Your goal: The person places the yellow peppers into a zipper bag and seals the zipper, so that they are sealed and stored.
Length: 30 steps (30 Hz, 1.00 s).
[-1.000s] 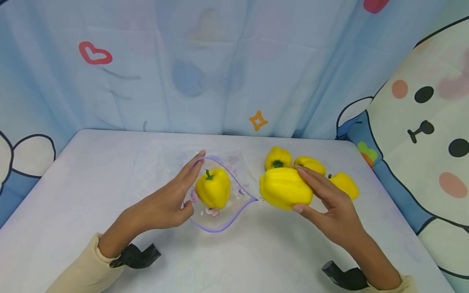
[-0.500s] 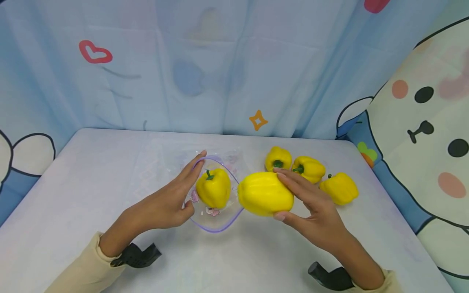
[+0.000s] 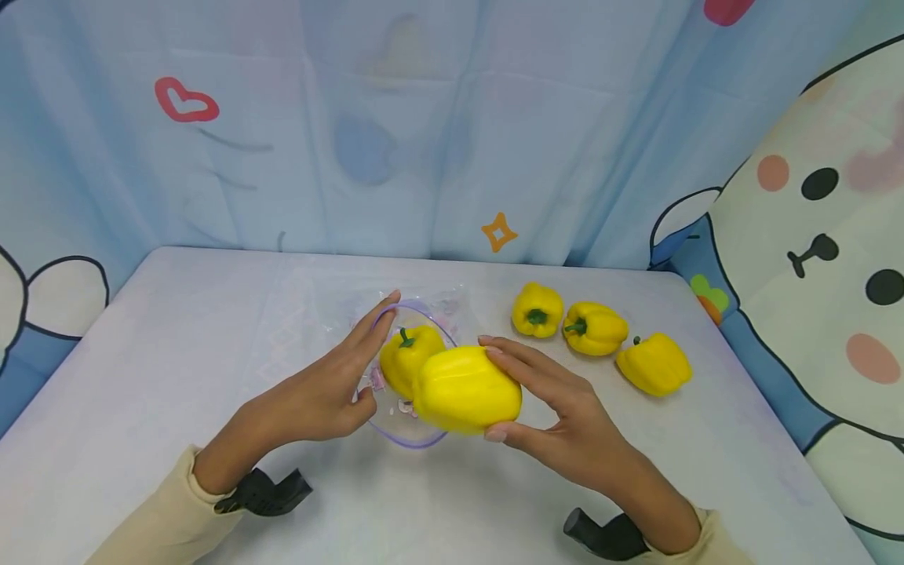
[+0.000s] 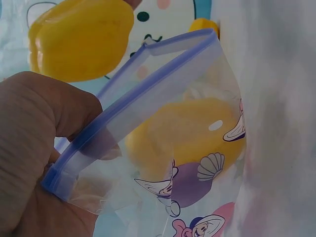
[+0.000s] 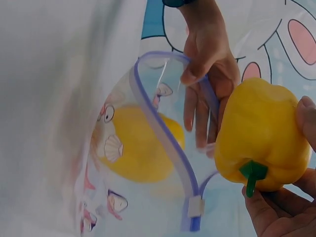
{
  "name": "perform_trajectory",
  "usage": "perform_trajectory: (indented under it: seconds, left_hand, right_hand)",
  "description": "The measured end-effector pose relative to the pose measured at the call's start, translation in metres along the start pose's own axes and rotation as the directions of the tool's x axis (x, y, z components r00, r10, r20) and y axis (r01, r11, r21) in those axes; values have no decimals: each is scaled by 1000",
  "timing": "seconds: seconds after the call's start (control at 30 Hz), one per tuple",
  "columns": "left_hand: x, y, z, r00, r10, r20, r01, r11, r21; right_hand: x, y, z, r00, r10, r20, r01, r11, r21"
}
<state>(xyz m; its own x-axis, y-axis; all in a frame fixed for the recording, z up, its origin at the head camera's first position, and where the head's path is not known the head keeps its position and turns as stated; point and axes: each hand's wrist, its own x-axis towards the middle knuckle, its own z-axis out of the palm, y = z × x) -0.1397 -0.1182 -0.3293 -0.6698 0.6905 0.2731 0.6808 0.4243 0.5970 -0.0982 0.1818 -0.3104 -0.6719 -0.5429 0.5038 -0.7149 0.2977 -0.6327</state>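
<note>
A clear zip bag [image 4: 187, 148] with a purple rim and printed cartoon figures stands with its mouth spread. My left hand [image 3: 318, 392] holds it by the rim, thumb and fingers on either side of the edge. One yellow bell pepper [image 5: 138, 143] lies inside the bag and shows through the plastic. My right hand [image 3: 565, 408] grips another yellow bell pepper [image 3: 466, 390] between thumb and fingertips, just outside the bag's mouth. In the right wrist view this pepper's green stem [image 5: 253, 174] points down; in the head view it partly covers the bagged one.
Three more yellow bell peppers, a back one [image 3: 537, 310], a middle one [image 3: 595, 328] and a right one [image 3: 654, 364], lie on the white-covered table [image 3: 233, 314] at the right. A blue patterned curtain [image 3: 367, 133] hangs behind the table.
My right hand has carried its bell pepper leftward and slightly nearer, up to the bag's mouth, uncovering the peppers behind. The left hand and bag have stayed almost still.
</note>
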Motion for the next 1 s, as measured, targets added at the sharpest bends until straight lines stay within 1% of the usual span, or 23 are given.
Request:
perform_trajectory:
  seconds: [0.17,0.27,0.37,0.57,0.77,0.83,1.0]
  left_hand:
    - [1,0,0,1000,-6,1,6,1000,1]
    - [0,0,0,1000,-4,-1,4,1000,10]
    - [0,0,1,1000,7,-1,-7,1000,24]
    - [1,-2,3,1000,22,8,-22,999,41]
    - [1,-2,4,999,38,9,-39,998,48]
    - [1,-2,5,999,44,12,-45,997,56]
    - [2,-2,6,998,47,35,-49,998,42]
  right_hand:
    - [4,-1,11,998,-33,46,31,998,48]
    - [7,1,17,997,-23,74,18,998,67]
    - [9,5,22,996,-11,93,5,998,65]
    - [10,13,29,994,-48,102,47,999,11]
    - [10,17,33,991,-38,127,47,997,-65]
    - [10,19,34,990,-30,135,40,996,-74]
    - [11,22,38,988,-43,147,56,995,-83]
